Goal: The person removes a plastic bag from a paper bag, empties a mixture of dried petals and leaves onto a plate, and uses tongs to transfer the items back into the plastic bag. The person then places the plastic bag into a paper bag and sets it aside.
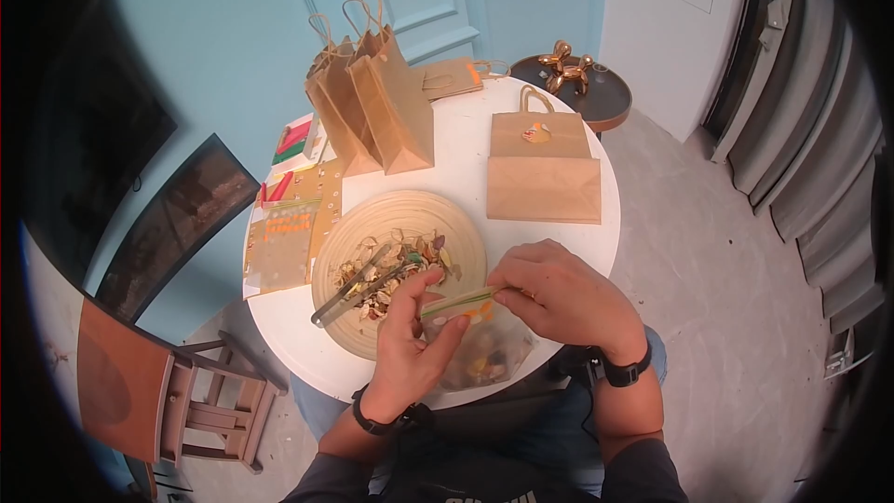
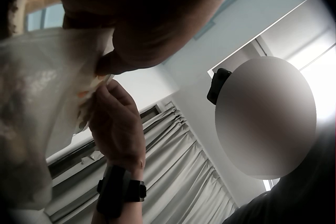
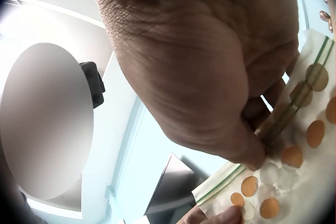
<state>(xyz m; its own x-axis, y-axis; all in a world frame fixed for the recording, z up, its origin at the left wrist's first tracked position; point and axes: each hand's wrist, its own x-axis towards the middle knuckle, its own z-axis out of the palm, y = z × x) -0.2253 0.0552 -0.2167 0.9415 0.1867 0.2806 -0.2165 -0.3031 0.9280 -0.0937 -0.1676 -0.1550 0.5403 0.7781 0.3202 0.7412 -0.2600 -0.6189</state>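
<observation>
A clear bag with a green-lined top edge and orange dots hangs between both hands over the table's front edge, dried pieces in its lower part. My left hand holds its left side between thumb and fingers. The right hand pinches the top edge at the right; in the right wrist view its thumb presses the green-lined strip of the bag. The left wrist view shows the bag hanging beside the left hand, with the right hand beyond.
A round wooden tray holds dried pieces and dark tongs. Paper bags stand at the back left; another bag lies at the right. Printed packets lie at the left. A small dark table carries a balloon-dog figure.
</observation>
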